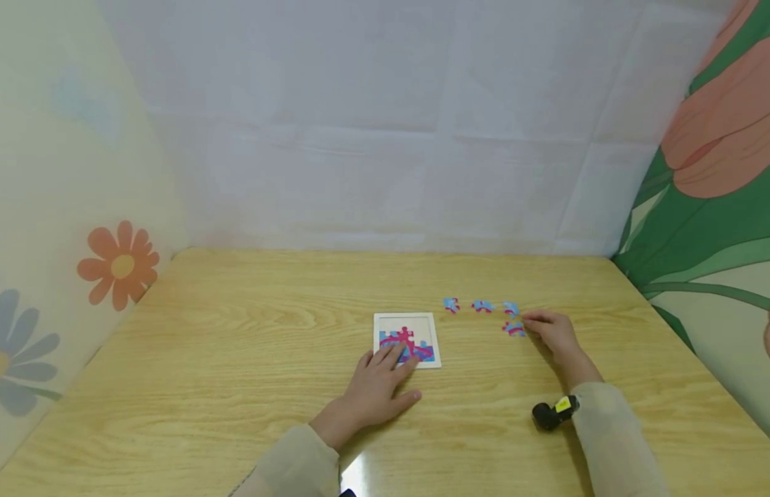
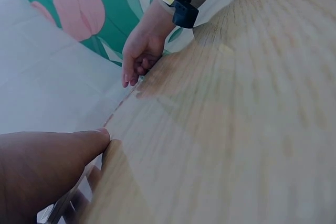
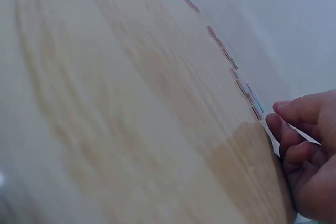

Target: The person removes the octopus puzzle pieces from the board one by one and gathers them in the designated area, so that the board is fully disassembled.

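Observation:
My left hand (image 1: 375, 390) lies with fingers spread over the lower left of a white-framed jigsaw puzzle (image 1: 437, 345). Pink, blue and purple pieces fill its lower part; bare tray shows above them. My fingers hide part of the picture. At the right, my right hand (image 1: 554, 335) has its thumb and forefinger right beside two loose jigsaw pieces, an upper one (image 1: 511, 308) and a lower one (image 1: 514, 329). In the right wrist view, a small gap shows between the fingertips of the right hand (image 3: 310, 140), with the other fingers curled.
Two more loose pieces, one at the left (image 1: 451, 304) and one in the middle (image 1: 483, 306), lie in a row beyond the frame's right corner. The wooden table (image 1: 235, 373) meets a white cloth backdrop (image 1: 360, 172). A black wrist camera (image 1: 554, 414) hangs by the right sleeve.

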`<action>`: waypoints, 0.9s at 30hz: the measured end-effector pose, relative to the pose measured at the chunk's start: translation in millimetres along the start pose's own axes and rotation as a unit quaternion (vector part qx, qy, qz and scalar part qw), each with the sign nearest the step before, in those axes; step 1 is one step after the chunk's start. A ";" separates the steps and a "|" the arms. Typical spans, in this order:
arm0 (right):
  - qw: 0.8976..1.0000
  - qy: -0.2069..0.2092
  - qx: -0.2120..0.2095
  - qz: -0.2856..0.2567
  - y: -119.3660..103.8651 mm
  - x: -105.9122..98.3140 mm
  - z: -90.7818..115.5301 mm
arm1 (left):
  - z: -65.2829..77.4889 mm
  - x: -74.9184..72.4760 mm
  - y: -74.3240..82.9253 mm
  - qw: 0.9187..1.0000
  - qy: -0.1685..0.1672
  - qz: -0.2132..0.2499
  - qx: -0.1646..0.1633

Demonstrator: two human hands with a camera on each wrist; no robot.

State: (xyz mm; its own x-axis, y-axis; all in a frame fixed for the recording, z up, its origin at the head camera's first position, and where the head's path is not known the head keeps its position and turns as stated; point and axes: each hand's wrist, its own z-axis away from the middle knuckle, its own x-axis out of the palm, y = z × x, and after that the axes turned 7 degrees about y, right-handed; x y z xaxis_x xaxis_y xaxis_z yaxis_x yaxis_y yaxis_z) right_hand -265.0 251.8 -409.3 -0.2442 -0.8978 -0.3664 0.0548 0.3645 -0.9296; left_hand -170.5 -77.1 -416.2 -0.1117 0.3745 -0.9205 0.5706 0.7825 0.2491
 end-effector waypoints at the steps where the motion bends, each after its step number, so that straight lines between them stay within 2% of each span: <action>1: 1.000 -0.002 0.003 -0.002 -0.3 -0.2 0.0 | -0.1 0.2 -0.3 1.000 0.002 0.002 0.000; 11: 0.999 -0.008 0.046 -0.022 -7.8 -1.0 1.5 | 0.1 -1.4 -1.4 1.000 0.013 0.024 -0.004; 16: 0.996 -0.009 0.069 -0.049 -11.1 -1.8 0.2 | -1.1 -0.5 -1.8 0.999 0.035 0.040 -0.006; 19: 0.993 -0.014 0.082 -0.090 -13.2 -2.1 0.9 | -2.0 -0.4 -2.6 0.998 0.048 0.048 -0.005; 23: 0.996 -0.016 0.061 -0.068 -16.6 -1.9 2.7 | -2.7 -1.3 -3.8 0.997 0.051 0.060 -0.006; 26: 0.999 -0.014 0.029 -0.014 -19.4 -1.0 3.5 | -2.9 -2.5 -4.0 0.997 0.053 0.062 -0.004; 27: 0.999 -0.015 0.025 -0.011 -20.4 -0.4 3.8 | -2.9 -2.7 -4.0 0.997 0.055 0.062 -0.003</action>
State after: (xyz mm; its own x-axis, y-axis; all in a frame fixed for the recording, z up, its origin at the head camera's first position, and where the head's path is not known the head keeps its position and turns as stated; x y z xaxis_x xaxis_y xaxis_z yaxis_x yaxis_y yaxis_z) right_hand -262.4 243.8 -390.4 -0.2164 -0.9132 -0.3453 0.0986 0.3314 -0.9383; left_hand -174.8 -79.8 -413.8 -0.1290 0.5209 -0.8438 0.5815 0.7290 0.3612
